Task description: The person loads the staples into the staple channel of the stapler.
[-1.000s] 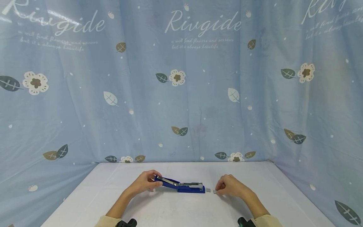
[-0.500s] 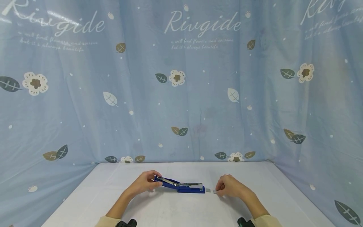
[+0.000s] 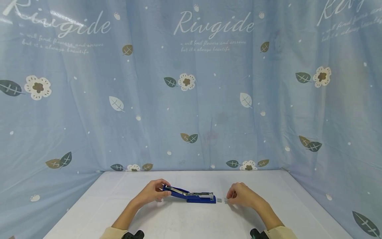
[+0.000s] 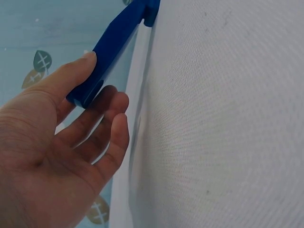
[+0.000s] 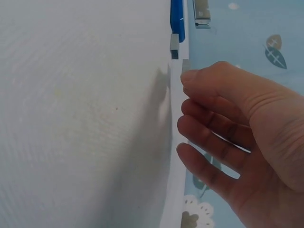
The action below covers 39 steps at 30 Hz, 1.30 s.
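A blue stapler (image 3: pixel 201 199) lies opened out on the white table, its metal staple channel showing on the right half. My left hand (image 3: pixel 153 192) grips the raised blue top arm, thumb on one side and fingers on the other; the left wrist view shows this arm (image 4: pixel 111 45) tilted off the table. Between thumb and fingertips my right hand (image 3: pixel 243 195) pinches a small grey strip of staples (image 5: pixel 185 63). Another short staple strip (image 3: pixel 219 200) rests on the table between the stapler's right end and that hand.
The white table (image 3: pixel 191 220) runs back to a blue patterned curtain (image 3: pixel 191 109), which also hangs along both sides. Dark wrist devices sit at both cuffs.
My right hand rises very slightly with the pinched staple strip. The left hand and the stapler stay where they were.
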### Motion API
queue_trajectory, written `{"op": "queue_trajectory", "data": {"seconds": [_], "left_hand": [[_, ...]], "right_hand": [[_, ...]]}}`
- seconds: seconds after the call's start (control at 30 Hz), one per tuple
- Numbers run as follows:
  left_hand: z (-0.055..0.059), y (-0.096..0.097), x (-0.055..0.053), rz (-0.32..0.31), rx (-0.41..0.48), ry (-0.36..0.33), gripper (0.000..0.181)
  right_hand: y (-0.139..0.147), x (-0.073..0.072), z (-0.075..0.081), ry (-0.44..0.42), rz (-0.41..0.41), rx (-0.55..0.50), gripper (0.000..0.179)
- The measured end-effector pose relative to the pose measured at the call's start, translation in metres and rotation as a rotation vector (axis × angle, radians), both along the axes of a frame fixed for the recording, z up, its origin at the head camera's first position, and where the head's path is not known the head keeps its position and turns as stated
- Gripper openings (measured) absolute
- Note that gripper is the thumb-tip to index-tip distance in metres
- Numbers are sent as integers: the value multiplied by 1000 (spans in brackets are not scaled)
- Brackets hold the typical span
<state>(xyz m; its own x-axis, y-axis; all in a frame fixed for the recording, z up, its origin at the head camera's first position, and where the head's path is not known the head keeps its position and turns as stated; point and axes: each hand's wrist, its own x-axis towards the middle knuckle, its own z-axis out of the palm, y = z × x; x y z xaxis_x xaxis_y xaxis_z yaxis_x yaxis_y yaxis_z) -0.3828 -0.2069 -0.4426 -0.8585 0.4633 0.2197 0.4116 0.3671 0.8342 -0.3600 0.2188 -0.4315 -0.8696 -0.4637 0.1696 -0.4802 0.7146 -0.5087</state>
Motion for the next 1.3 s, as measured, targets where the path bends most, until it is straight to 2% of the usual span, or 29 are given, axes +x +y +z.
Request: {"op": "queue_trajectory", "data": {"seconds": [0.5, 0.83, 1.3], "left_hand": [[1, 1, 1, 8, -27, 12, 36], [1, -1, 0, 18, -34, -7, 36], [1, 0, 0, 22, -36, -17, 35]], "right_hand": [[-7, 0, 8, 11, -63, 14, 7], [-14, 5, 17, 99, -36, 27, 5], [-19, 3, 21, 138, 7, 25, 6]]}}
